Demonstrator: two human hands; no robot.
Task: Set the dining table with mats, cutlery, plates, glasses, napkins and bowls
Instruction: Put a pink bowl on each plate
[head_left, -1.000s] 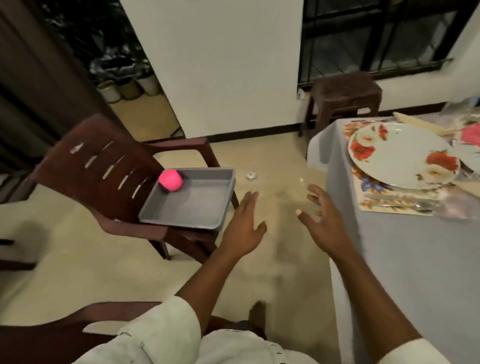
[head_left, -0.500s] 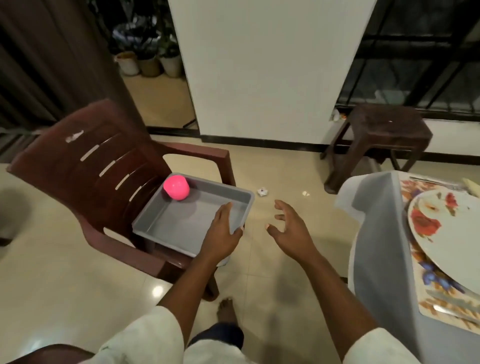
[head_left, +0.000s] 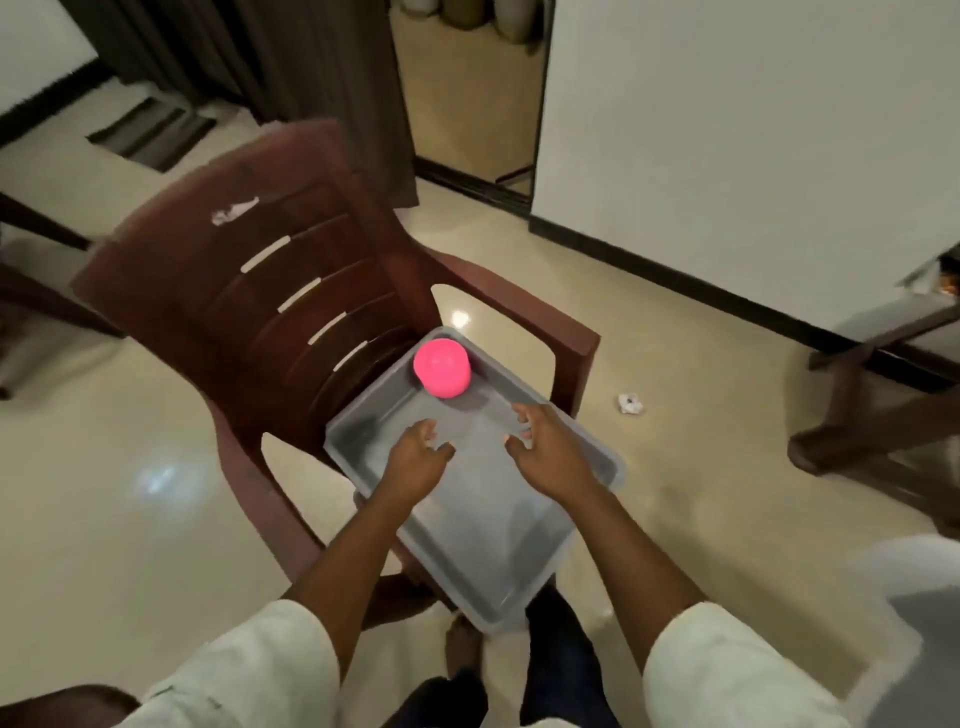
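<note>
1. The person is leaning over the brown plastic chair (head_left: 249, 291), both hands reaching into the grey tray (head_left: 483, 551) that is sitting on its seat and jutting out past the front edge.
2. The left hand (head_left: 418, 457) is hovering above the middle of the tray with its fingers loosely spread and gripping nothing; the right hand (head_left: 550, 452) is hanging over the tray's right side, fingers likewise apart and slightly bent, holding nothing.
3. The pink bowl (head_left: 442, 367) is lying upside down in the tray's far corner, up against the chair back, just beyond both sets of fingertips (it looks like the only thing in the tray, so I take it to be the next piece for the table).
4. To do this well, I would say one hand is enough: it should be curling over the domed bottom or slipping fingers under the rim, since a smooth rounded shell is likely to slide if pinched from the top alone.
5. The other hand is better off steadying the overhanging tray, because a push at the far end could tip or shift it on the seat.
6. Only a grey corner of the table (head_left: 914, 623) is showing at the lower right, so the bowl's spot there cannot be judged.
</note>
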